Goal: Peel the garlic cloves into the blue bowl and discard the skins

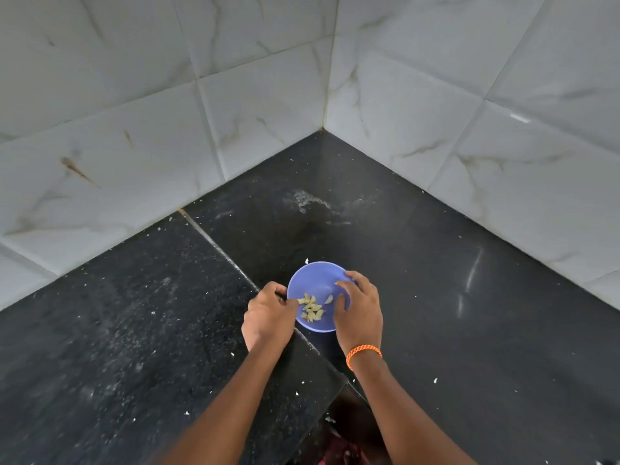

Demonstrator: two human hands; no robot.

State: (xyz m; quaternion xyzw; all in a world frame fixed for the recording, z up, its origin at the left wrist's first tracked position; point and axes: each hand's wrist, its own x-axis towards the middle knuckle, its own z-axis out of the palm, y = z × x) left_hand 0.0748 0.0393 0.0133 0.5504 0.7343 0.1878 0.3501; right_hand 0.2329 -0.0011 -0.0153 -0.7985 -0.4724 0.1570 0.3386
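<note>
Both hands at blue bowl (315,280): left hand (268,317) pinches rim to steady it, right hand (357,305) fingers loosely spread inside, prob. reaching peeled garlic cloves (312,310).

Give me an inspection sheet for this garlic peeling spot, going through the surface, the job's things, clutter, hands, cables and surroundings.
Surface: black speckled counter, with a seam and a pale smear near the corner.
Job's things: blue bowl on the counter, peeled cloves inside it.
Clutter: white skin flecks scattered on the counter.
Hands: left hand at the bowl's left rim, fingers curled, whether it grips something cannot be told; right hand over the right rim, fingers reaching into the bowl; orange band on the right wrist.
Cables: nothing seen.
Surroundings: white marbled wall tiles meeting in a corner.
</note>
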